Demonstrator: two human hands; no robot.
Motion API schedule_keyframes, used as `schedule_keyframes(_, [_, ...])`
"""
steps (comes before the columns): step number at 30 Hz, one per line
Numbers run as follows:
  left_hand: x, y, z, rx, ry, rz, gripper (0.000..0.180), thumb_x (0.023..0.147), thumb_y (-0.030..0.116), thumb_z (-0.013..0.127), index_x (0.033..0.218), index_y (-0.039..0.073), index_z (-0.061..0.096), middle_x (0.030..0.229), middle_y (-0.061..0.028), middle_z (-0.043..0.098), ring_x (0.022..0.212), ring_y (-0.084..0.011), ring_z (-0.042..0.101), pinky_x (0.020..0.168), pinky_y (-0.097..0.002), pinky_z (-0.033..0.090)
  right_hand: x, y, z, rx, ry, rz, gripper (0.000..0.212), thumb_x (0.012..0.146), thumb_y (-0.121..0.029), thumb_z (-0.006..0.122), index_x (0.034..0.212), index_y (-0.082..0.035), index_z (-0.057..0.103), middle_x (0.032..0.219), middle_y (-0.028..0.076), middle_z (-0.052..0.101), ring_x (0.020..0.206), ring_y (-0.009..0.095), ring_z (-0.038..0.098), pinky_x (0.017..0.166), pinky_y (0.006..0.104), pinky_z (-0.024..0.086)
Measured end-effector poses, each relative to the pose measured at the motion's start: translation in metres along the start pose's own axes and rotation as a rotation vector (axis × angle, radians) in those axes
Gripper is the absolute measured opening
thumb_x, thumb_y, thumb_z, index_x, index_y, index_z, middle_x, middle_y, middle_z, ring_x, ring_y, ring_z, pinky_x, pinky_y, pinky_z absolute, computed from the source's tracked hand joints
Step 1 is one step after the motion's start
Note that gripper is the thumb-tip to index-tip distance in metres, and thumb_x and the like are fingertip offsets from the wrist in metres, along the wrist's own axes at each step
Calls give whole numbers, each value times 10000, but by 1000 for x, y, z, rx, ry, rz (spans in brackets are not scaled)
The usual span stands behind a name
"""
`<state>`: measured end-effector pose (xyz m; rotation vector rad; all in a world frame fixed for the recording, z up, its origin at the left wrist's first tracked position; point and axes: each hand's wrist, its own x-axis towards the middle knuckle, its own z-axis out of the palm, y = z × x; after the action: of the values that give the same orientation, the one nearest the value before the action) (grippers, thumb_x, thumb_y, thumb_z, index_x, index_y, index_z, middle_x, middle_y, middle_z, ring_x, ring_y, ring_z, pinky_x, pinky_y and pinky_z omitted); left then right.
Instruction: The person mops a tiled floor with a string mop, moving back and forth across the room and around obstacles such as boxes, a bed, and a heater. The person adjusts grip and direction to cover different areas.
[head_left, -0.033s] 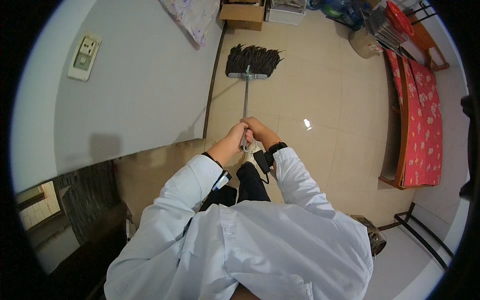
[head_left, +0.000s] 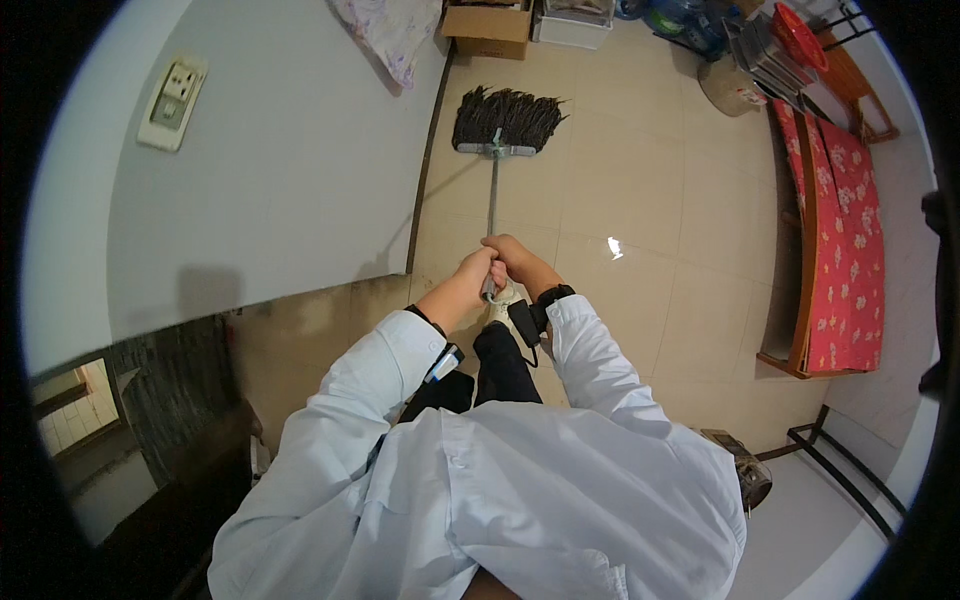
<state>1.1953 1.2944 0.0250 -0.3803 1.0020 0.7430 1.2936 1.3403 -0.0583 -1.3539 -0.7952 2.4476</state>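
Observation:
A mop [head_left: 508,120] with dark, shaggy strands lies on the tiled floor ahead of me, close to the wall on the left. Its thin metal handle runs from the grey clamp bar back toward my body. Both hands are closed around the handle near its end, where a loop hangs. My left hand [head_left: 470,277] grips from the left side. My right hand [head_left: 513,258] wraps it from the right, touching the left one. Some fingers of each hand are hidden behind the other. A light-coloured shoe [head_left: 503,305] shows just below the handle's end.
On the left stands a wall [head_left: 290,170] with a socket [head_left: 172,105]. Far ahead are a cardboard box [head_left: 487,32], a white bin [head_left: 572,32] and large blue water bottles [head_left: 685,22]. To the right stands a wooden frame with red floral cloth [head_left: 845,250]. The floor [head_left: 650,180] is shiny tile.

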Motion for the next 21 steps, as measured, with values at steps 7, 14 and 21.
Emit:
schedule_keyframes(7, [-61,-42,-111,-45,-20,20,217,890,250,420,747,89,386,572,30,373,433,-40,333,351,-153,297,-8,86,95,-258,276,-339,211,743,-134,487,665,60,510,607,105,490,489,203,479,440,330,397])
schedule_keyframes(14, [-110,-57,-135,-84,-3,16,197,910,217,377,766,84,391,576,39,359,431,-38,313,350,-159,272,-26,95,128,-126,181,-8,187,726,-114,488,645,51,521,527,112,486,443,210,458,405,336,355])
schedule_keyframes(21, [-126,-66,-162,-96,11,-17,198,908,202,361,745,93,382,570,39,362,415,-39,309,344,-167,268,-30,141,149,-64,112,32,132,712,-107,501,651,10,496,549,79,448,476,181,421,418,335,346])
